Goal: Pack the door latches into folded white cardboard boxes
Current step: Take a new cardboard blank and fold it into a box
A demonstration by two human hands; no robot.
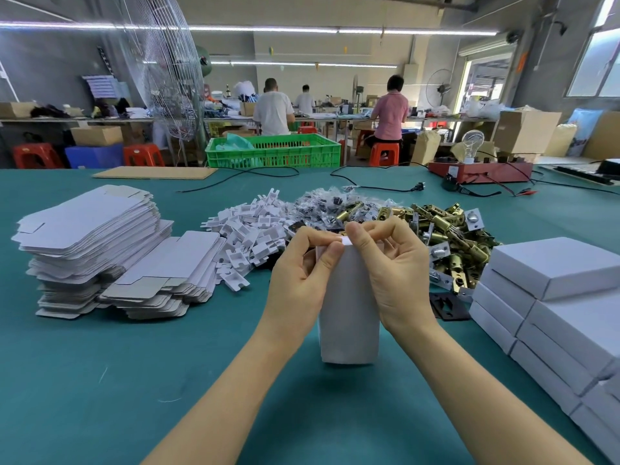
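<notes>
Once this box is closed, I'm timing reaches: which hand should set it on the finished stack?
Probably the right hand: the stack of closed boxes sits on its side, so the left hand would cross over the white box.

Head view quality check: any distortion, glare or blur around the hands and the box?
Head view: wide-angle bending curves the ceiling light strips and table edges; lighting is even, with a soft shadow under the white box; left hand and right hand are sharp; the window is overexposed.
</notes>
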